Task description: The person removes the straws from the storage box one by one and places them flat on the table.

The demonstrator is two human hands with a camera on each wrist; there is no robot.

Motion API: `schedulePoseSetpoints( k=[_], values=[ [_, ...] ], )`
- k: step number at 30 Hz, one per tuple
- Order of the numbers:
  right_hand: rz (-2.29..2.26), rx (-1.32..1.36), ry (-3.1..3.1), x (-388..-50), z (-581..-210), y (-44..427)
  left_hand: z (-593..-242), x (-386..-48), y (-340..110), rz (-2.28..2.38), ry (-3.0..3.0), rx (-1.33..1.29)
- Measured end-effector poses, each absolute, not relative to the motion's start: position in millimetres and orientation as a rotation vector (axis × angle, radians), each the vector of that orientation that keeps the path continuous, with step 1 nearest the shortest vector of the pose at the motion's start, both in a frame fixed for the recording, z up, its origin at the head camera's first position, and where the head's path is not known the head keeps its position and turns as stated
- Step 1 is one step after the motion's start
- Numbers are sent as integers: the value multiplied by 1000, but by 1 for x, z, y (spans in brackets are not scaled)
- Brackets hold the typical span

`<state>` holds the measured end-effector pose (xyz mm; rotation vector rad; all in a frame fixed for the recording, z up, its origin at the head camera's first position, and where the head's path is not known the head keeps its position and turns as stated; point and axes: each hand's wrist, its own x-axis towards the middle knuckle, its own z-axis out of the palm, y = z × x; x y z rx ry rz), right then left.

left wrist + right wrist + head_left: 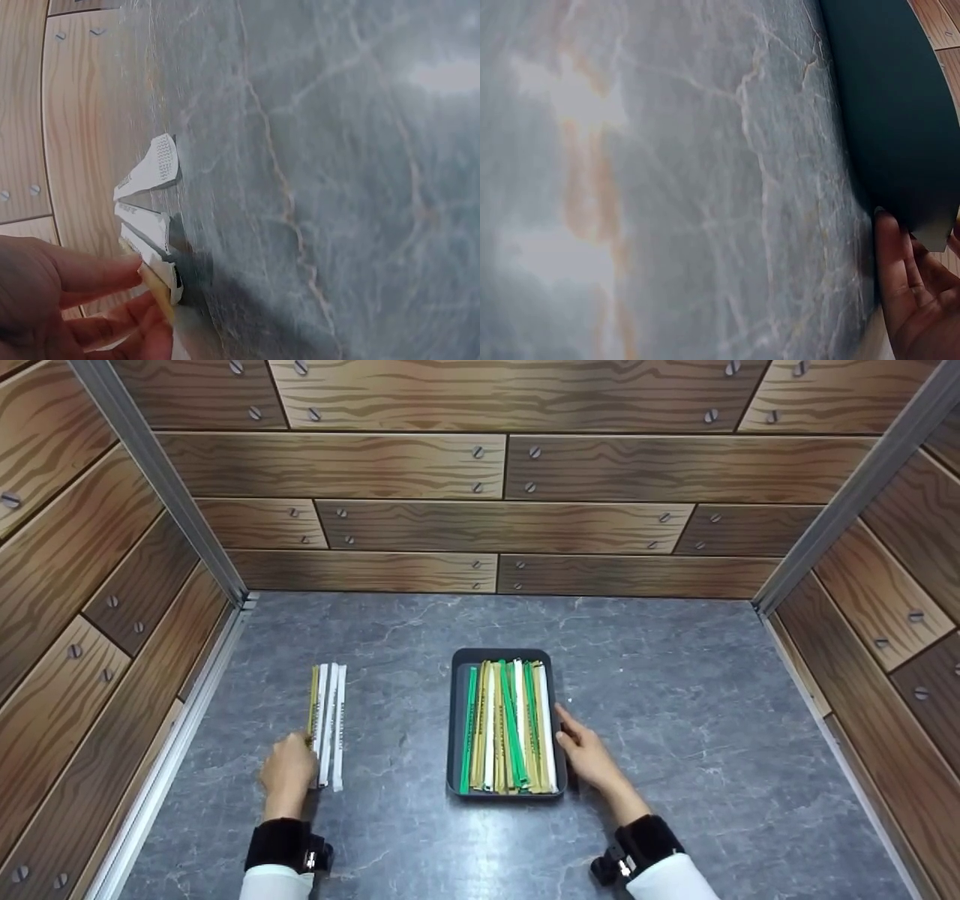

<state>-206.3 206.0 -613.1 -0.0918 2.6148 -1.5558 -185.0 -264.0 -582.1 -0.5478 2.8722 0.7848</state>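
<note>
Left wrist view is showing what the head view is hiding: left hand [289, 765] pinching a gold packet [156, 291] between thumb and fingers. Right hand [592, 757] is resting straightish fingers against the dark tray [501, 653]; only the head view is showing green, gold and white sticks [513, 727] inside. Gold packet is looking slim, straight, sitting just left of three white packets [340, 727], well left of tray.

I see white glare on the grey, pale-veined marble-look tabletop [705, 172] in both softly blurred wrist views.
</note>
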Motion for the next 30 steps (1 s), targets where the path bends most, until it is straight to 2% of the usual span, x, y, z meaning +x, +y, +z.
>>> schedulePoseSetpoints(
  k=[6,19,30],
  values=[
    [-1556,-82,2613,-205,-612,207,-576,-185,-248,771,2957,-548],
    [-1591,-58,2582,-205,-612,205,-562,-179,-130,833,3197,160],
    [-1573,-47,2593,-206,-613,206,-558,-172,-51,1040,3029,311]
  ],
)
